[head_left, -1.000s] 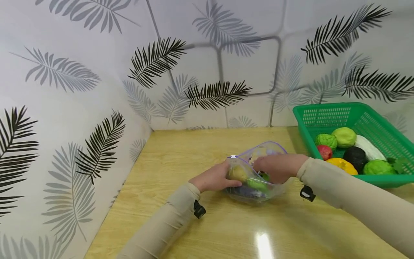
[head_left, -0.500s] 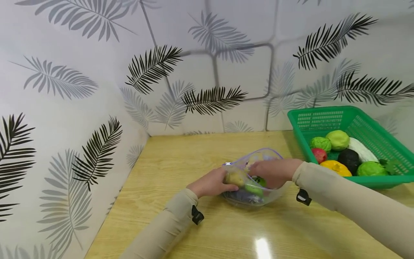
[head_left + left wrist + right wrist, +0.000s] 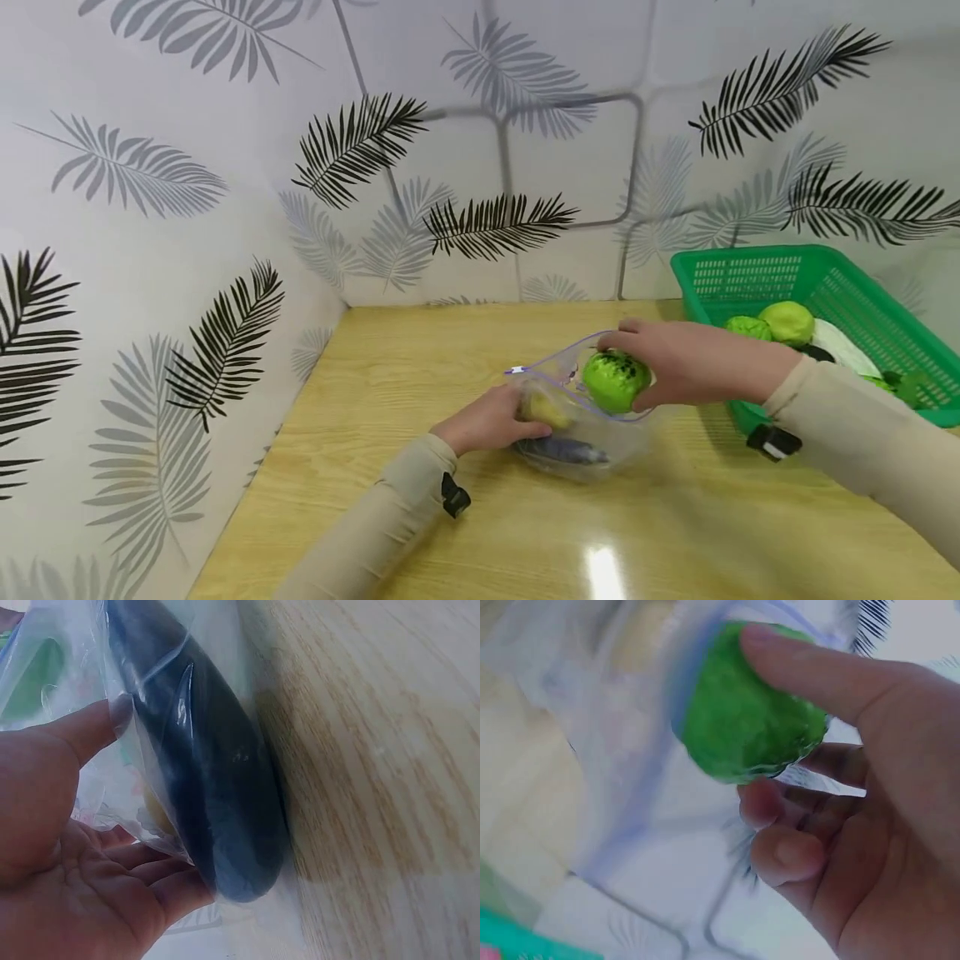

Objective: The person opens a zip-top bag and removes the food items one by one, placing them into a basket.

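A clear zip bag (image 3: 600, 454) with a purple-edged mouth lies on the table, its mouth parted. Through its film I see a dark purple eggplant (image 3: 564, 451) and a yellowish round item (image 3: 547, 410). My left hand (image 3: 491, 421) grips the bag's left side, thumb in front; the left wrist view shows the eggplant (image 3: 206, 765) inside, close to that thumb. With thumb and fingers, my right hand (image 3: 678, 360) holds a round, lumpy green fruit (image 3: 615, 381) with dark specks at the bag's mouth. In the right wrist view, the green fruit (image 3: 746, 705) sits beside the blurred bag edge.
A green plastic basket (image 3: 742, 260) stands at the back right with several fruits and vegetables, among them a yellow-green round fruit (image 3: 787, 322) and a long white vegetable (image 3: 843, 348). My right forearm covers part of it. A patterned wall (image 3: 450, 150) borders the table behind and left.
My right hand has come up out of the bag and to the right, now holding the green fruit that was inside. The left hand keeps its hold on the bag.
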Available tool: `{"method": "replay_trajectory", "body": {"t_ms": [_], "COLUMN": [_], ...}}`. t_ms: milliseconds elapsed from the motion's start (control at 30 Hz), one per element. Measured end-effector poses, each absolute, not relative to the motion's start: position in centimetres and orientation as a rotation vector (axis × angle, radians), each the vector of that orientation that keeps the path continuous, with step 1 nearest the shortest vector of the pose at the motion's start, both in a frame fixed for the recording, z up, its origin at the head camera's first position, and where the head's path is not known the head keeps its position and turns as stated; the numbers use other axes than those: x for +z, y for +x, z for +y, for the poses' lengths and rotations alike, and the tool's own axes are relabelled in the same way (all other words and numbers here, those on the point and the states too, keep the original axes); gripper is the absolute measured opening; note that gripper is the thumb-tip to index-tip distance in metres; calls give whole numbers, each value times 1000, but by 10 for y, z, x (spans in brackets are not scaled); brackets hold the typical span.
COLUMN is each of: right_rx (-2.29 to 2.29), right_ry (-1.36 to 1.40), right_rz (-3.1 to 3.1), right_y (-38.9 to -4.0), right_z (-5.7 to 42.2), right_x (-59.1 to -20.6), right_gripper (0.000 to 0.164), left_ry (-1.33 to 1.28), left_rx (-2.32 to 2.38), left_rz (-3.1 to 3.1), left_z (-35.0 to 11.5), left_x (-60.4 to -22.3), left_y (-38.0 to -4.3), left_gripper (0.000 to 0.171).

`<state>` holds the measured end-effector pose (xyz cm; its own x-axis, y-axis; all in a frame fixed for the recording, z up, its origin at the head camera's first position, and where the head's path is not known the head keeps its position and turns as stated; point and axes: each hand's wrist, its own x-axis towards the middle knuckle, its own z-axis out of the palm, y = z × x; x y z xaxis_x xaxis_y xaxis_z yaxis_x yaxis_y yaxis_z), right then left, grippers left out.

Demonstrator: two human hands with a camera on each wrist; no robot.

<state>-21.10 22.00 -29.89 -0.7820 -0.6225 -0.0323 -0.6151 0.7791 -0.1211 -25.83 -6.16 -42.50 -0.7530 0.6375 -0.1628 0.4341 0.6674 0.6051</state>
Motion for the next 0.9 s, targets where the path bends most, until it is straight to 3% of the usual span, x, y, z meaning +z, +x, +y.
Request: {"method": "replay_trajectory", "body": {"t_ms": [200,367,600,800,900], "right_rx": [-332,-286,-110,-241,-275], "right_ry": [-871,-696,-535,-316,-258], "right_rz": [2997,3032,2913,2608,2556], "right_y": [-205,-229,-272,-287,-288], "right_z": [261,306,376,414,426], "right_x": [-268,-260,-296,-329,-337], "right_gripper": [72,77,80,99,101], "left_ry": [854,858,854,851,882], "left_rx": [769,779,783,749,746], "left_rz": [2532,2545,2553,2521,2508], "left_z": [-60,-63,-70,-68,-63], "left_x": [-425,-425,-424,-426,-427], "left_y": [-258,-258,-255,-255,-256], "left_gripper": [32,32,33,36,30]}}
